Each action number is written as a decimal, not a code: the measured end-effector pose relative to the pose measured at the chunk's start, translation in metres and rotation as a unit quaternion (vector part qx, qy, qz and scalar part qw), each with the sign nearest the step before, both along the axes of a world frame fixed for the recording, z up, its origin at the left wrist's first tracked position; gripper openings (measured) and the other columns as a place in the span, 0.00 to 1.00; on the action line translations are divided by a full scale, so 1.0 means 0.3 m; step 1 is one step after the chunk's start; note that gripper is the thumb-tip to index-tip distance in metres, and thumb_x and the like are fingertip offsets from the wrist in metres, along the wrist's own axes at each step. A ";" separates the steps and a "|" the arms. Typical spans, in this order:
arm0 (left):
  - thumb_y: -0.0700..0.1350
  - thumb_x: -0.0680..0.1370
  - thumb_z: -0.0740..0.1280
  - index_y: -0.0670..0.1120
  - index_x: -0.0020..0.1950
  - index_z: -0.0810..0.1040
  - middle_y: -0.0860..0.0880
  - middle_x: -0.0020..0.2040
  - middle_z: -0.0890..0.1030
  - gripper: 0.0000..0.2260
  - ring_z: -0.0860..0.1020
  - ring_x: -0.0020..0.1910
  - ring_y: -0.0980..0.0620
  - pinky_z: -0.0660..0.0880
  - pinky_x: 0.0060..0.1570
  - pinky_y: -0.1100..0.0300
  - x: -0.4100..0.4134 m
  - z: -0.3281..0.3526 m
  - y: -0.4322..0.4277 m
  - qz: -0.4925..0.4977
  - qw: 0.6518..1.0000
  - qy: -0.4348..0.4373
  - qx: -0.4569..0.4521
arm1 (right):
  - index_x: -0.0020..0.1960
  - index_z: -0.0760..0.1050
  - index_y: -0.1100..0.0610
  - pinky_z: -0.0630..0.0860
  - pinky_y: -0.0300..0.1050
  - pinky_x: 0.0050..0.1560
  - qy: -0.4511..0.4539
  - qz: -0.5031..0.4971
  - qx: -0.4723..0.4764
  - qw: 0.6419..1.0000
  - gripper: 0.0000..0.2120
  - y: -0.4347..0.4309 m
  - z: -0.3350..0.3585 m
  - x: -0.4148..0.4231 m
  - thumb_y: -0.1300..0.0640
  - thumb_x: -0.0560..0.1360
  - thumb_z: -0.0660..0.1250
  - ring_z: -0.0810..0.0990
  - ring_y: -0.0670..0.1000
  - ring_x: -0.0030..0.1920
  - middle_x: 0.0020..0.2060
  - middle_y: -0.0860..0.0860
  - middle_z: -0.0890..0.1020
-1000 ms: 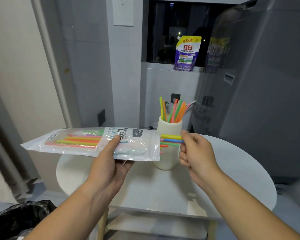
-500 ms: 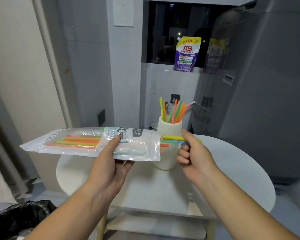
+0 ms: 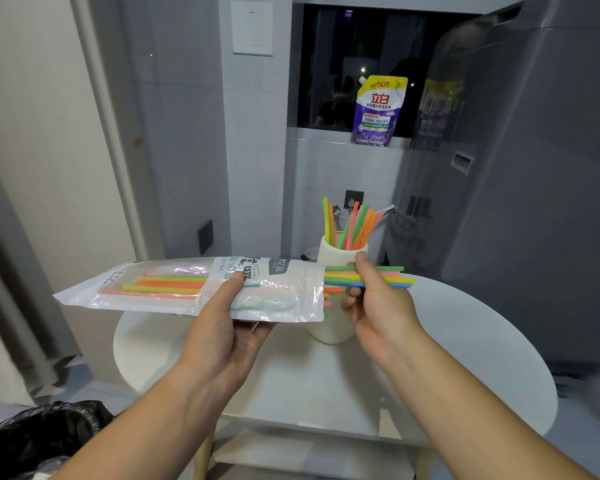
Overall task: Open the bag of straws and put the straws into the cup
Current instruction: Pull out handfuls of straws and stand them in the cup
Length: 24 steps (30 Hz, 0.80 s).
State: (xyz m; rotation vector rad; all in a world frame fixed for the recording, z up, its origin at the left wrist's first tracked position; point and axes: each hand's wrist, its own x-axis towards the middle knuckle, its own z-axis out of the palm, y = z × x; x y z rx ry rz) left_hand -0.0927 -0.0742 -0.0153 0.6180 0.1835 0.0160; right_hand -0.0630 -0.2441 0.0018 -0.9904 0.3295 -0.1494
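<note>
My left hand (image 3: 227,327) holds the clear plastic straw bag (image 3: 174,289) flat above the round white table (image 3: 465,358), thumb on top, open end to the right. Coloured straws still lie inside the bag's left part. My right hand (image 3: 374,306) pinches a bunch of coloured straws (image 3: 392,277) sticking out of the bag's mouth, partly drawn out to the right. Behind them stands the cream cup (image 3: 329,327) on the table, with several straws in the cup (image 3: 350,225) upright.
A black bin bag (image 3: 32,434) sits at lower left on the floor. A purple detergent pouch (image 3: 378,112) stands on the ledge behind. A large grey appliance (image 3: 534,185) fills the right side. A curtain (image 3: 0,289) hangs at left.
My right hand has drawn the bunch of straws farther out of the bag to the right. The left hand and bag have stayed in place.
</note>
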 end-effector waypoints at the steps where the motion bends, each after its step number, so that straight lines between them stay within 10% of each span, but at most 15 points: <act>1: 0.40 0.80 0.68 0.45 0.58 0.80 0.46 0.48 0.89 0.07 0.88 0.48 0.48 0.84 0.50 0.47 0.001 0.001 0.001 0.001 1.000 0.003 -0.005 | 0.42 0.80 0.59 0.71 0.36 0.26 -0.010 -0.007 -0.022 1.000 0.09 -0.010 0.011 0.002 0.54 0.76 0.73 0.71 0.45 0.24 0.29 0.51 0.76; 24: 0.40 0.81 0.68 0.44 0.59 0.79 0.45 0.49 0.89 0.08 0.88 0.48 0.47 0.85 0.45 0.46 0.044 0.007 0.060 0.028 0.998 0.016 -0.057 | 0.40 0.78 0.59 0.81 0.39 0.31 -0.137 -0.085 -0.163 0.973 0.09 -0.298 0.261 -0.031 0.56 0.76 0.72 0.83 0.46 0.29 0.28 0.49 0.80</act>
